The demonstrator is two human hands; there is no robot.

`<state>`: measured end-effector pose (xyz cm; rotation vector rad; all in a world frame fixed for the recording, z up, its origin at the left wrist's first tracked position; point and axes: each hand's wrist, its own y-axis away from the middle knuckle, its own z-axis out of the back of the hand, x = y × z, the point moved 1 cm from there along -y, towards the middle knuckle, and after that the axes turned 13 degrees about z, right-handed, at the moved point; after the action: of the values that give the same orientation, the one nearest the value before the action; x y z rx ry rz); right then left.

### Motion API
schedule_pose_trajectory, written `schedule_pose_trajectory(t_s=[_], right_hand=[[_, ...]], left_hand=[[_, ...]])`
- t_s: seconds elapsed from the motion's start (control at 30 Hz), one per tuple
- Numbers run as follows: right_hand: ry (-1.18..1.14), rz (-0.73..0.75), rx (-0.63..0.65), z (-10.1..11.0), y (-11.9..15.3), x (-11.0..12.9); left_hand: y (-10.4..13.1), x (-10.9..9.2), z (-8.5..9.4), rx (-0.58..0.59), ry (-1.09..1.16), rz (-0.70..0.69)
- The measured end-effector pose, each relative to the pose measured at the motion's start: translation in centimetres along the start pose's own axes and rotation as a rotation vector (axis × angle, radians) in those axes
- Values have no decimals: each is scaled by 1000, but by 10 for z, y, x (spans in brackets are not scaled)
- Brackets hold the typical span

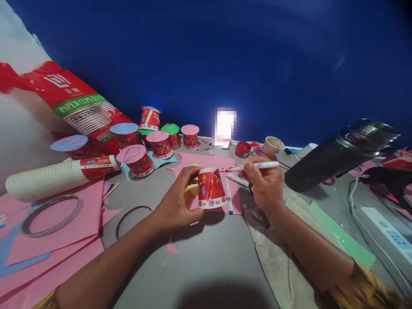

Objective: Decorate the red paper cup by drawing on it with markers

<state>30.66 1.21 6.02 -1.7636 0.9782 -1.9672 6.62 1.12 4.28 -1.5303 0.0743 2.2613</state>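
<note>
My left hand (177,197) is wrapped round a red paper cup (209,193), held upside down above the table with its wide rim at the bottom. Painted dots in purple, blue and red run along the white band at that rim. Between the fingers of my right hand (265,184) is a white marker pen (254,166), its red-smeared tip at the upper right side of the cup. Below the cup lie a sheet of pink paper (236,201) and a blue-capped marker (229,197). Another marker (237,179) lies near my right hand.
Several decorated cups topped with paper discs (137,161) stand at the back left, behind a stack of paper cups (48,178). A tape ring (51,214) lies on pink sheets. At right are a black thermos (331,159), a cloth (277,253) and a power strip (389,236).
</note>
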Motion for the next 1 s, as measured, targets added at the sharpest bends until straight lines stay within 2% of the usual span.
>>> schedule_pose_trajectory(t_s=[0.1,0.27,0.33,0.47,0.6,0.67,0.83,1.0], right_hand=[[-19,-48,72,0,2,-4],[-37,-74,-78,5,-5,-17],[-86,-110,-97,6,-6,-21],[-143,-200,-29,3,-2,-20],[-134,-223,34,-3,1,-15],[-97,-220,30,-3,0,-16],[-123,-243,-72,1,-3,-23],[-84,-227,29,0,0,-23]], left_hand=[[0,0,-1,19,37,63],[-1,3,-1,2,43,106],[-1,6,0,-11,18,107],[-2,10,1,-21,-33,96],[-1,9,0,4,-76,53],[0,9,-1,26,-75,52],[0,11,0,16,-82,52],[0,11,1,13,-100,47]])
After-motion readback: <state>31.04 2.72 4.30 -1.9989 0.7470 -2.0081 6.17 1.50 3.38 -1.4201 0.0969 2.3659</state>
